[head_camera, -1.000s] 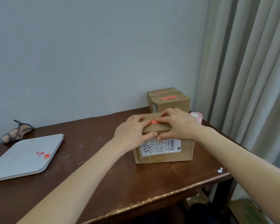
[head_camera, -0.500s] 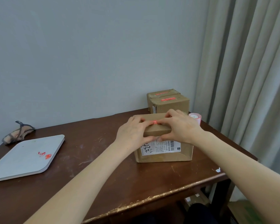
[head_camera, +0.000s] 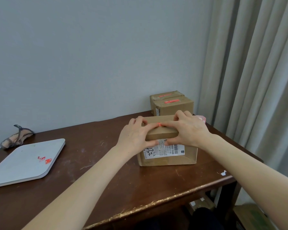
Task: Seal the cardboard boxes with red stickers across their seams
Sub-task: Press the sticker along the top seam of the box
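Cardboard box (head_camera: 166, 156) sits right of centre on the dark wooden tabletop (head_camera: 106, 188), with a grey wall and curtain (head_camera: 256, 80) behind. I see my left hand (head_camera: 135, 138) and right hand (head_camera: 188, 130) gripping its top front edge, thumbs on the front face, forefingers meeting on the red sticker (head_camera: 159, 124).

Sealed boxes (head_camera: 173, 107) close behind box (head_camera: 163, 133); room leftward toward tray (head_camera: 27, 161).
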A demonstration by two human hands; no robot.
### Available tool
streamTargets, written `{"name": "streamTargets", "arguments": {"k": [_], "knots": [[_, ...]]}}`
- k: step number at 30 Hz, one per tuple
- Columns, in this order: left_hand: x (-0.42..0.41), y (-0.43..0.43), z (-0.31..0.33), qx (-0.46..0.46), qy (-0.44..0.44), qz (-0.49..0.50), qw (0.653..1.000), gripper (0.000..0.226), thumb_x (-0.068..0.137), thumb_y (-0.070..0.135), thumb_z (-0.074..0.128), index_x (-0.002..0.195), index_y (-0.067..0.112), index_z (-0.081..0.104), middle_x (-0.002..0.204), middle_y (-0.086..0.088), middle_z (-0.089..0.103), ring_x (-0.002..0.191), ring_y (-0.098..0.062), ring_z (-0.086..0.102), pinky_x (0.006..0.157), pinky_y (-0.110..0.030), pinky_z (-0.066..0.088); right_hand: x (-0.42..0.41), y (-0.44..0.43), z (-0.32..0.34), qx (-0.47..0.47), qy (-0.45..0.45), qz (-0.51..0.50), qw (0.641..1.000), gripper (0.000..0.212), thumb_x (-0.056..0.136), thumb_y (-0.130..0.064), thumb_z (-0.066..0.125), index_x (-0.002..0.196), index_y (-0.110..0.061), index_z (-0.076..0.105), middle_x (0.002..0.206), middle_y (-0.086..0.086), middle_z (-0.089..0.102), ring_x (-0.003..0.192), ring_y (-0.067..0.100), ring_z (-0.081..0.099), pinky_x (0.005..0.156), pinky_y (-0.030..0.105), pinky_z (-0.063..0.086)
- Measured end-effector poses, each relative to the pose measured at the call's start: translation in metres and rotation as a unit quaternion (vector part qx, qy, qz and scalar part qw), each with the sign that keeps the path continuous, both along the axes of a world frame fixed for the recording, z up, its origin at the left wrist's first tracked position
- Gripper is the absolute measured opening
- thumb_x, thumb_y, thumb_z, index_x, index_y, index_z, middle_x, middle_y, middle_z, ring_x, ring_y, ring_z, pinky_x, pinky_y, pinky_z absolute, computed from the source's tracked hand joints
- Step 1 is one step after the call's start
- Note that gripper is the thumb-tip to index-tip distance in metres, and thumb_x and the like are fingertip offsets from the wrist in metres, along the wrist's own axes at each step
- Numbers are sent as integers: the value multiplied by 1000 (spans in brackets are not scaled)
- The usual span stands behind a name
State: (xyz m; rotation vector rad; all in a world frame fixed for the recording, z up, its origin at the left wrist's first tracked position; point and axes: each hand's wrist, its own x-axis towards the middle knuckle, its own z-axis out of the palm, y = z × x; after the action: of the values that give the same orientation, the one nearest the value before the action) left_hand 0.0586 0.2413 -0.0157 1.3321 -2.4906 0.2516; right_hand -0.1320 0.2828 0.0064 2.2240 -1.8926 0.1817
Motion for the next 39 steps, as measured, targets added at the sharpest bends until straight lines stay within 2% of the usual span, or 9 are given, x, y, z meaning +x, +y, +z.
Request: {"name": "streamTargets", "arguments": {"k": [7, 11, 14, 17, 19, 23, 28, 33, 39], "knots": [[-3, -4, 5, 1, -12, -9, 1000, 59, 80, 61, 59, 134, 49, 40, 127, 6, 38, 113, -16, 40, 78, -30, 48, -1, -1, 2, 11, -28, 6, 1000, 71, 73, -71, 61, 137, -47, 42, 121, -3, 44, 114, 17, 42, 78, 27, 32], [1, 0, 5, 4, 23, 9, 1000, 65, 75, 64, 63, 128, 30, 50, 124, 7, 43, 105, -12, 51, 77, -27, 48, -4, 1, 3, 8, -81, -25, 996, 70, 67, -67, 70, 125, -31, 55, 118, -6, 47, 113, 14, 46, 73, 28, 31], [5, 1, 4, 1, 45, 30, 999, 72, 72, 66, 63, 127, 21, 49, 124, 7, 45, 101, -12, 55, 77, -25, 48, -2, 1, 4, 1, -61, -24, 998, 75, 68, -69, 68, 130, -31, 49, 122, -4, 46, 115, 16, 45, 73, 29, 31], [-1, -2, 3, -34, 11, 11, 999, 76, 73, 69, 59, 136, 31, 40, 130, 4, 41, 114, -15, 46, 84, -28, 45, 4, -3, 2, -4, -1, -7, 1000, 86, 68, -75, 61, 142, -45, 32, 121, 1, 43, 115, 20, 42, 80, 32, 35], [-4, -5, 1, -28, -1, 10, 1000, 76, 72, 70, 59, 137, 37, 37, 131, 3, 40, 118, -16, 40, 85, -30, 44, 7, -6, 1, 1, 9, -13, 1000, 84, 67, -78, 59, 141, -45, 37, 118, 2, 42, 112, 21, 41, 84, 32, 36], [0, -9, 3, 8, 27, 33, 999, 80, 69, 70, 63, 134, 26, 47, 128, 5, 44, 117, -13, 40, 87, -30, 48, 2, -4, 5, 18, -56, -49, 997, 80, 64, -74, 66, 129, -30, 53, 113, -3, 42, 112, 18, 41, 73, 29, 31], [-3, -6, 5, -15, 8, 27, 999, 78, 73, 68, 61, 135, 25, 44, 129, 4, 44, 116, -14, 42, 83, -29, 47, 1, -2, 6, 17, -49, -52, 997, 87, 66, -73, 66, 139, -31, 42, 123, -2, 43, 120, 19, 40, 74, 29, 29], [-3, -7, 5, -1, 22, 35, 999, 74, 71, 70, 61, 128, 24, 52, 122, 6, 47, 112, -12, 46, 82, -27, 47, -1, -2, 5, 18, -62, -60, 996, 80, 65, -73, 67, 129, -26, 54, 118, -2, 45, 114, 18, 42, 73, 30, 31], [2, -5, 4, 6, 37, 15, 999, 73, 76, 64, 61, 136, 26, 43, 129, 5, 45, 117, -13, 45, 86, -29, 47, -2, 0, 2, 7, -72, -30, 997, 75, 71, -66, 67, 135, -32, 47, 125, -2, 44, 118, 18, 41, 79, 29, 34]]}}
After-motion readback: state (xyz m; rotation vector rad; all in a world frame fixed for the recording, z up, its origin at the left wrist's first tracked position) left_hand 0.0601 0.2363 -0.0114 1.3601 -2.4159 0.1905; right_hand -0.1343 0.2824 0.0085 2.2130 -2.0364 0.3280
